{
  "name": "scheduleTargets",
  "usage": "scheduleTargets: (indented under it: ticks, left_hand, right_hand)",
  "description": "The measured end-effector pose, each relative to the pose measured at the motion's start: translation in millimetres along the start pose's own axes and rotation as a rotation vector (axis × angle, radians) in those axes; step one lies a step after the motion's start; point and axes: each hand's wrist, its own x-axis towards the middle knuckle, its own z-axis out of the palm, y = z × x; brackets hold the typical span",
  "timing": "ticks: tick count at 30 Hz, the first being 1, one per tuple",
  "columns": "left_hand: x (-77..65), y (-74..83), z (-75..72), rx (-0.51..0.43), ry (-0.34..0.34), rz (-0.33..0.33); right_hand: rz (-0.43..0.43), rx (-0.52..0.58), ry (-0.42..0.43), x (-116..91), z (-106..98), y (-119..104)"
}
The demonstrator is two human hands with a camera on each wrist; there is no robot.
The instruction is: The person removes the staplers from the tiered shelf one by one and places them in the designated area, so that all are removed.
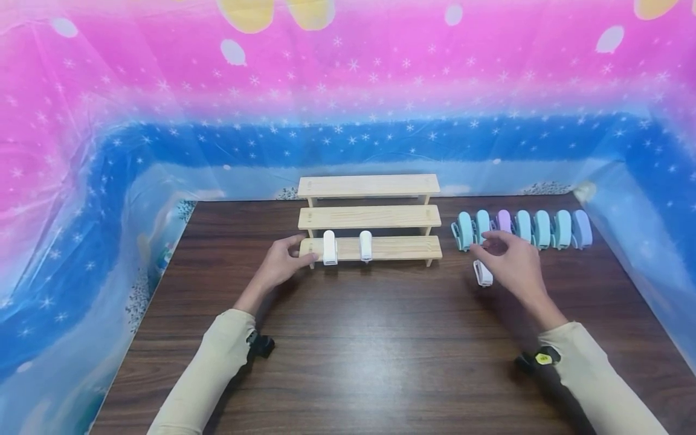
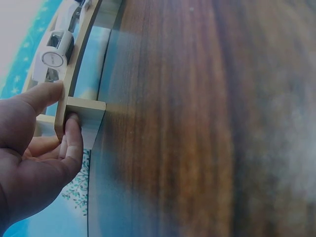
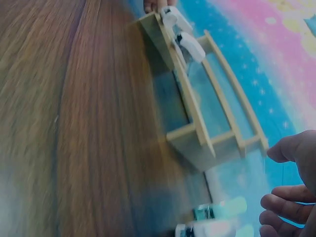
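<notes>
A three-step wooden display rack (image 1: 370,217) stands at the back of the table. At the left end of its lowest step, my left hand (image 1: 284,261) grips the board, thumb above and fingers curled underneath (image 2: 74,140). Two small white staplers (image 1: 330,248) (image 1: 366,246) sit on that step, one close to the left thumb. My right hand (image 1: 513,264) hovers beside another white stapler (image 1: 483,273) on the table. Thumb and fingers (image 3: 284,200) stand apart there, nothing between them.
Behind the right hand runs a row of several coloured staplers, mostly teal (image 1: 541,229), with a pink one (image 1: 504,221) and a lavender one (image 1: 582,229) at the right end. A patterned cloth backdrop (image 1: 348,139) encloses the brown wooden table (image 1: 370,362).
</notes>
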Motion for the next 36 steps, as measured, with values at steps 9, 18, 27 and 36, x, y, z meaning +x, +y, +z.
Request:
scheduleTargets:
  ticks: [9, 18, 27, 36]
  left_hand:
    - [0.0, 0.3, -0.1, 0.000, 0.003, 0.009]
    - [0.1, -0.3, 0.1, 0.000, -0.004, 0.001]
    - [0.6, -0.2, -0.5, -0.016, -0.007, -0.002]
    - [0.4, 0.0, -0.2, -0.014, -0.009, 0.004]
  right_hand:
    - [-0.120, 0.072, -0.033, 7, 24, -37]
    - [-0.174, 0.151, -0.098, 12, 52, -68]
    - [-0.192, 0.216, -0.151, 18, 75, -95]
    - [-0.188, 0.279, -0.186, 20, 104, -111]
